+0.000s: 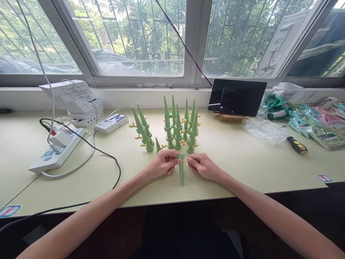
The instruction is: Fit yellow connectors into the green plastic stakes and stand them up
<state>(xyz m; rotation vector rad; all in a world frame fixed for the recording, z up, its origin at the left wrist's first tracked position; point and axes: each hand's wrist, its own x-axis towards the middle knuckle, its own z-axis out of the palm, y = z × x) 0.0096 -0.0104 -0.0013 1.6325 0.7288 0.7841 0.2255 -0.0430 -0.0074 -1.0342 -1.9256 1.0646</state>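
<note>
My left hand point(165, 162) pinches a green plastic watering spike point(181, 172) near its collar, with the pointed end hanging down toward the table's front edge. Close beside it on the right, my right hand point(201, 165) has its fingertips closed on a small yellow valve point(187, 162); whether the valve touches the spike I cannot tell. Behind my hands stand stacks of similar green spikes point(177, 126) with yellow valves, points upward. Another pair of stacks point(144, 129) leans at their left. One more green spike point(157, 144) shows partly behind my left hand.
A white power strip point(58, 149) with cables lies at left, near stacked white boxes point(78, 102). Two dark tablets point(239, 99) stand on a cardboard support at the back right. A screwdriver point(297, 145), clear plastic point(265, 131) and packaged items point(315, 122) lie at right.
</note>
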